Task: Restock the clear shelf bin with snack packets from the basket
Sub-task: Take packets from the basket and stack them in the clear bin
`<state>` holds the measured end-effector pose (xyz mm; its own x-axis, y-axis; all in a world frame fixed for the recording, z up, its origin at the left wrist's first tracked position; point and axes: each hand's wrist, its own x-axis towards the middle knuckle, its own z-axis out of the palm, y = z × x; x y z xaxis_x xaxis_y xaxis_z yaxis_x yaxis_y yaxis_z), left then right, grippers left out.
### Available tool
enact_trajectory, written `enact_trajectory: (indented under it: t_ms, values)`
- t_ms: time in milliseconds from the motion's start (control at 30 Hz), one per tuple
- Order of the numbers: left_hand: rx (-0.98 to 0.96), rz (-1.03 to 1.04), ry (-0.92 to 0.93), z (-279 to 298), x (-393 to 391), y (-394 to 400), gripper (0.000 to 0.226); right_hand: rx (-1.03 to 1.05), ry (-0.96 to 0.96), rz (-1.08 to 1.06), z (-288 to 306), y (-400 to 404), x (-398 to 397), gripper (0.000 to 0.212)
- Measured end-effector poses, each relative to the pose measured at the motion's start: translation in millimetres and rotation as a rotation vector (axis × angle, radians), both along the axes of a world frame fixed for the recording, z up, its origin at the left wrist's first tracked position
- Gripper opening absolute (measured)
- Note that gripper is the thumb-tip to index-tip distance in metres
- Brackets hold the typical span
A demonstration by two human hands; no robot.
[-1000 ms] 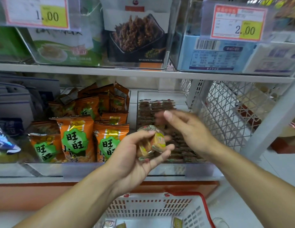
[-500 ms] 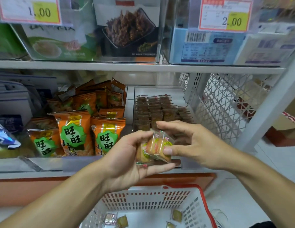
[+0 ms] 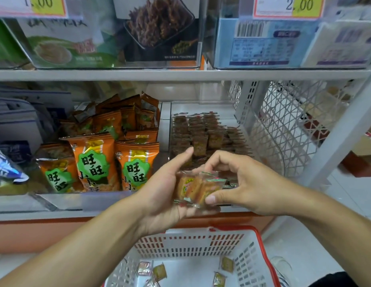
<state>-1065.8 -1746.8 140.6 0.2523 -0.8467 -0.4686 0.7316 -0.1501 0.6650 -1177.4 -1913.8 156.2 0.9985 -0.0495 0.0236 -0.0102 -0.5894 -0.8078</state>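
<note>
Cradling a small stack of snack packets point(image 3: 198, 188), the left hand point(image 3: 166, 193) sat palm-up in front of the shelf edge, fingers curled under the bundle and thumb raised behind it. And there was the right hand point(image 3: 242, 183), right on the same bundle, thumb under the lower corner and bent fingers on the top edge, pinching the outermost packet. So both hands were grasping those packets, held out in the air just before the clear shelf bin point(image 3: 203, 106).

Inside that bin stood rows of stocked packets point(image 3: 203, 131), brownish, upright and packed close toward the back, with the front part partly hidden by the hands. To its left, in the neighbouring compartment, orange snack bags point(image 3: 93, 162) with green badges stood facing out. To the right of the bin rose the white wire mesh point(image 3: 284, 125) of the shelf end.

Down below, the basket point(image 3: 193, 241), white with a red rim, sat beneath the hands, and a few loose packets point(image 3: 159, 271) lay scattered on its floor. Up top, a yellow price tag point(image 3: 288, 7) read 2.00.
</note>
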Motion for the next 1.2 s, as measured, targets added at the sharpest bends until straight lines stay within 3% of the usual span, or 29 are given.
enact_trajectory:
  t_ms: [167,300,367,467,533,633,700,833,933,1033,1067,1200]
  values:
    - [0.053,0.277,-0.121,0.0,-0.8,-0.1,0.015,0.199,-0.092,-0.261,7.5,-2.8,1.9,0.047]
    - [-0.117,0.598,-0.183,5.0,-9.9,-2.2,0.015,1.009,0.142,-0.237,12.9,2.7,-0.8,0.033]
    - [-0.233,0.677,-0.241,7.5,-13.4,-2.2,0.017,1.315,0.259,-0.24,9.4,10.7,0.3,0.033]
    - [-0.335,0.656,-0.337,7.3,-15.6,-1.2,0.019,1.441,0.334,-0.135,1.9,27.4,3.0,0.039]
    - [-0.279,0.633,-0.467,1.5,-14.7,-0.8,0.018,1.456,0.341,-0.085,0.4,35.1,4.8,0.041]
    - [-0.093,0.596,-0.686,-4.6,-11.8,-1.7,0.021,1.374,0.241,-0.153,4.0,33.2,8.4,0.036]
    - [-0.037,0.546,-0.741,-6.7,-10.4,-0.8,0.016,1.195,0.18,-0.228,6.7,25.4,10.4,0.036]
    - [0.091,0.405,-0.783,-13.8,-14.0,0.9,0.017,0.918,0.277,-0.209,10.8,-0.2,13.0,0.038]
    - [0.155,0.487,-0.661,-22.2,-15.5,-2.9,0.023,0.735,0.302,-0.264,8.0,-19.8,19.3,0.036]
    - [0.162,0.582,-0.423,-22.7,-17.6,-6.6,0.018,0.016,0.157,-0.399,-6.7,-33.3,38.0,0.041]
    - [0.16,0.599,-0.384,-23.9,-17.7,-7.7,0.017,-0.125,0.13,-0.409,-12.3,-34.0,45.8,0.044]
    - [0.155,0.605,-0.319,-25.0,-20.0,-12.1,0.018,-0.24,0.051,-0.403,-33.0,-31.7,74.9,0.045]
